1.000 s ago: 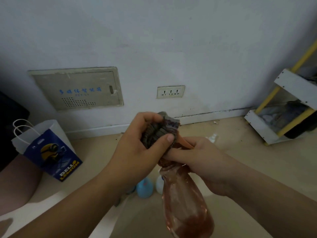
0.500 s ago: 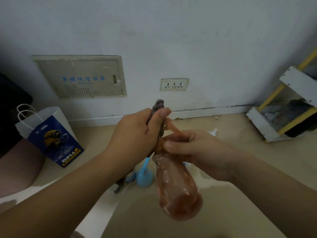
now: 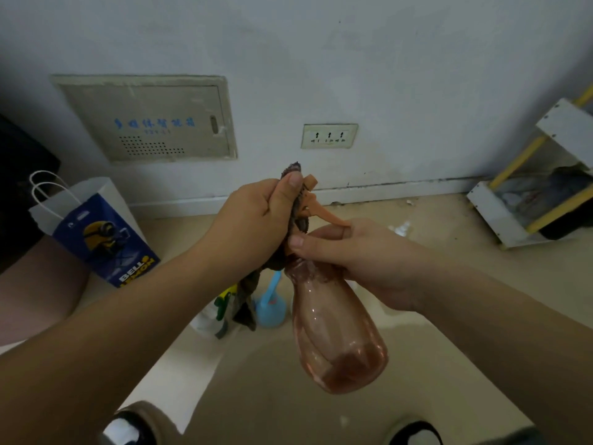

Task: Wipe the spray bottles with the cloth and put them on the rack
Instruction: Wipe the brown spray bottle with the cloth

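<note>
Closest to me, at the bottom edge, I see the toes of two shoes [image 3: 134,425] on the beige floor [image 3: 481,284]. Just above them hangs the pink spray bottle [image 3: 337,332], held in the air between both hands with its rounded base tipped down toward me and a little reddish liquid pooled at the bottom. It is well apart from the rack.

My right hand [image 3: 362,261] is wrapped round the bottle's neck, thumb laid across the front and fingers curled behind, with the orange trigger [image 3: 324,215] sticking out over the index finger. My left hand [image 3: 256,226] is clenched on the dark cloth [image 3: 301,223], the thumb pressing it against the side of the spray head; one corner of the cloth pokes up above the thumb and a loose tail hangs below the hand.

Behind the hands, on the floor, stand a small blue spray bottle [image 3: 271,308] and, just beside it to the left, a white bottle with green and yellow markings [image 3: 213,316], partly hidden by the cloth's tail. Farther left sits a white and blue paper bag [image 3: 102,236] with cord handles.

At the far right, against the wall, is the white rack with yellow rails [image 3: 491,207], its low shelf holding some dark items I cannot make out. On the wall [image 3: 417,75] are a triple socket [image 3: 329,135] and a beige access panel [image 3: 150,120].
</note>
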Available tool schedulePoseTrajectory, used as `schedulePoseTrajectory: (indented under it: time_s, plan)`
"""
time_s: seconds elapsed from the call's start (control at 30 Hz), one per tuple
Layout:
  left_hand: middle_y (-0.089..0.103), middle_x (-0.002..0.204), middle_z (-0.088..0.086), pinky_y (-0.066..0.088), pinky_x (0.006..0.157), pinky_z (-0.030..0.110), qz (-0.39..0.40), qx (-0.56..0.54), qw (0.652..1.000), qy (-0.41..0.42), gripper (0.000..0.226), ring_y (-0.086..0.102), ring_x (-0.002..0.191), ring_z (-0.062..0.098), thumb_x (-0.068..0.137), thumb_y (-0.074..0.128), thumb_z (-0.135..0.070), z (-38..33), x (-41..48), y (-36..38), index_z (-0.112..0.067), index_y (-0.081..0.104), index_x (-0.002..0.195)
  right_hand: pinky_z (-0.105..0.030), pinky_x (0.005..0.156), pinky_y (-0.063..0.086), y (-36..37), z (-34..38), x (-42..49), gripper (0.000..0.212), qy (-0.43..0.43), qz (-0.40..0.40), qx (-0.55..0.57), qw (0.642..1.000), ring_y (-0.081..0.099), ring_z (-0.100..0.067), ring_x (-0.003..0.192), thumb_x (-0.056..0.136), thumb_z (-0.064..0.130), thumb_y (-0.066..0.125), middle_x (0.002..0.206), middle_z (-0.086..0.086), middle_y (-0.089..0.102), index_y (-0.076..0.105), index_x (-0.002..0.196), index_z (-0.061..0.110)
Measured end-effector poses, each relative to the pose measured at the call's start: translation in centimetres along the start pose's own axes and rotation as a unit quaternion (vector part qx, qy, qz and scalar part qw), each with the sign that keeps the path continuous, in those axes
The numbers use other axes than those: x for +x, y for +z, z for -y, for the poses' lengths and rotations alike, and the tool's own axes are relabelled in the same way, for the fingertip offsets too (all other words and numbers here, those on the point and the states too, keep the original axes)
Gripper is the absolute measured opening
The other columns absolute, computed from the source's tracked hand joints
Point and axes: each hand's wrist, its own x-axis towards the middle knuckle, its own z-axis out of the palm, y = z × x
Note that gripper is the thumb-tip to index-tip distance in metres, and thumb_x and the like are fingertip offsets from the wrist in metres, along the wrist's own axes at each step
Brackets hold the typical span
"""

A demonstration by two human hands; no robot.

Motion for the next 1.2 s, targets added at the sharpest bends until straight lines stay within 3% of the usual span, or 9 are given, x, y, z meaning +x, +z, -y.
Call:
schedulePoseTrajectory:
  time_s: [0.13, 0.3, 0.43, 0.63, 0.73, 0.83, 0.97, 1.07, 1.2]
  plan:
    - [0.071, 0.092, -0.003, 0.053, 0.073, 0.025, 0.017, 0.063, 0.997, 0.050, 0.051, 0.064, 0.080, 0.005, 0.104, 0.034, -0.058, 0.4, -0.1, -0.1, -0.018, 0.066, 0.107, -0.023, 0.074, 0.059, 0.1, -0.3, 0.0, 0.025, -0.028, -0.024, 0.029, 0.999, 0.075, -0.020, 0.088, 0.090, 0.021, 0.079, 0.096, -0.014, 0.079, 0.079, 0.102, -0.001]
    - [0.050, 0.111, -0.017, 0.037, 0.075, 0.012, 0.057, 0.182, 0.957, 0.219, 0.046, 0.045, 0.092, -0.004, 0.100, 0.043, -0.053, 0.3, -1.9, -0.2, -0.029, 0.042, 0.139, -0.062, 0.093, 0.058, 0.7, -1.3, 0.0, 0.021, -0.038, -0.051, -0.023, 0.998, 0.073, -0.045, 0.100, 0.086, 0.011, 0.082, 0.101, -0.033, 0.072, 0.075, 0.097, -0.006]
    - [0.065, 0.080, -0.014, 0.045, 0.060, 0.012, 0.003, 0.037, 0.993, 0.110, 0.042, 0.061, 0.075, -0.005, 0.097, 0.037, -0.060, -0.1, -2.2, 0.3, -0.025, 0.058, 0.100, -0.062, 0.100, 0.054, 1.0, -1.8, 0.0, 0.028, -0.057, -0.036, 0.006, 0.998, 0.074, -0.041, 0.102, 0.089, 0.017, 0.083, 0.105, -0.034, 0.072, 0.075, 0.102, -0.006]
    - [0.079, 0.089, -0.005, 0.057, 0.074, 0.017, -0.015, -0.165, 0.981, -0.097, 0.055, 0.073, 0.086, -0.004, 0.109, 0.034, -0.048, -1.2, -1.7, 0.8, -0.007, 0.070, 0.103, -0.054, 0.100, 0.057, 1.0, -1.7, 0.0, 0.019, -0.047, -0.028, -0.011, 0.998, 0.073, -0.040, 0.104, 0.089, 0.018, 0.082, 0.103, -0.026, 0.076, 0.079, 0.098, 0.001]
    - [0.066, 0.105, -0.013, 0.052, 0.079, 0.029, 0.001, 0.096, 0.987, 0.127, 0.038, 0.064, 0.094, 0.010, 0.106, 0.031, -0.048, -0.1, -2.8, 0.6, -0.029, 0.059, 0.121, -0.040, 0.085, 0.062, 0.6, -1.5, 0.0, 0.021, -0.034, -0.018, 0.016, 0.999, 0.076, -0.032, 0.096, 0.089, 0.015, 0.079, 0.102, -0.022, 0.077, 0.078, 0.102, -0.001]
    - [0.057, 0.118, -0.003, 0.048, 0.074, 0.028, -0.004, 0.192, 0.948, 0.253, 0.051, 0.055, 0.095, 0.013, 0.107, 0.031, -0.040, 1.1, -3.1, 0.7, -0.018, 0.041, 0.151, -0.034, 0.081, 0.060, 0.4, -1.2, -0.1, 0.018, -0.037, -0.006, 0.019, 0.999, 0.076, -0.027, 0.091, 0.090, 0.010, 0.077, 0.098, -0.022, 0.077, 0.076, 0.102, -0.004]
    - [0.062, 0.078, -0.022, 0.042, 0.061, 0.018, 0.008, -0.019, 0.997, 0.079, 0.031, 0.061, 0.074, 0.001, 0.110, 0.031, -0.041, 0.2, -2.7, 0.7, -0.035, 0.058, 0.096, -0.043, 0.094, 0.061, 0.7, -1.3, -0.2, 0.017, -0.034, 0.000, 0.007, 0.999, 0.076, -0.034, 0.102, 0.090, 0.011, 0.078, 0.103, -0.021, 0.078, 0.079, 0.103, -0.001]
    - [0.074, 0.084, -0.012, 0.059, 0.077, 0.030, -0.014, -0.101, 0.994, -0.024, 0.045, 0.071, 0.083, 0.003, 0.110, 0.034, -0.042, -0.1, -1.2, 0.2, -0.018, 0.066, 0.089, -0.037, 0.088, 0.062, 1.0, -0.8, -0.1, 0.012, -0.024, 0.010, 0.020, 0.999, 0.077, -0.029, 0.096, 0.091, 0.012, 0.077, 0.097, -0.016, 0.079, 0.080, 0.099, 0.004]
    - [0.058, 0.066, 0.002, 0.048, 0.060, 0.034, -0.093, -0.064, 0.993, -0.034, 0.051, 0.054, 0.060, 0.019, 0.110, 0.035, -0.040, -0.6, 0.1, -1.3, -0.012, 0.054, 0.073, -0.042, 0.092, 0.061, 0.6, 0.4, 0.2, 0.006, -0.014, -0.020, 0.026, 0.999, 0.076, -0.031, 0.095, 0.090, 0.014, 0.077, 0.093, -0.012, 0.079, 0.081, 0.093, 0.010]
